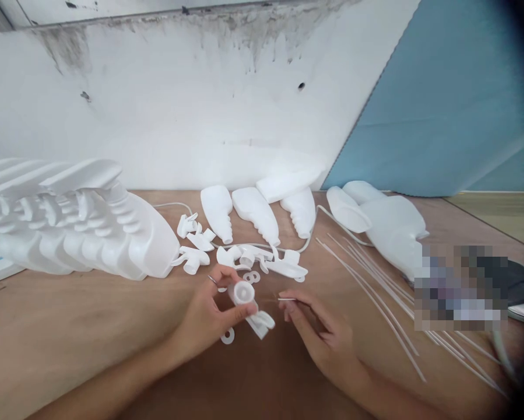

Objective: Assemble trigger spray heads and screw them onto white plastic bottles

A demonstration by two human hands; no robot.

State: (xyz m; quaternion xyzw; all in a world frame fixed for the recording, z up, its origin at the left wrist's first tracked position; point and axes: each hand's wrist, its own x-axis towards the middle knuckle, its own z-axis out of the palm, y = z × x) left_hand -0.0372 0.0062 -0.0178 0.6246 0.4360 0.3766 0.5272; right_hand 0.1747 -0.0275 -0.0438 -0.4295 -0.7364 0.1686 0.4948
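My left hand [209, 306] grips a white plastic spray head [244, 293] between thumb and fingers, its round open collar facing up toward me. To the right, my right hand [318, 332] pinches a small thin white piece [287, 299] at the fingertips; it shows edge-on, so I cannot tell if it is a washer or a tube end. A white washer [227, 336] lies beneath my left hand, and more washers [252, 277] lie just beyond it. Other loose spray heads [283, 266] are scattered beyond both hands.
White bottles [143, 239] lie in a stacked row at left. Several more bottles [255, 213] lie near the wall, with others [390, 224] at right. Thin white tubes [379, 291] fan across the wooden table [91, 338]. A cable [316, 219] winds behind, near a blue sheet [445, 99].
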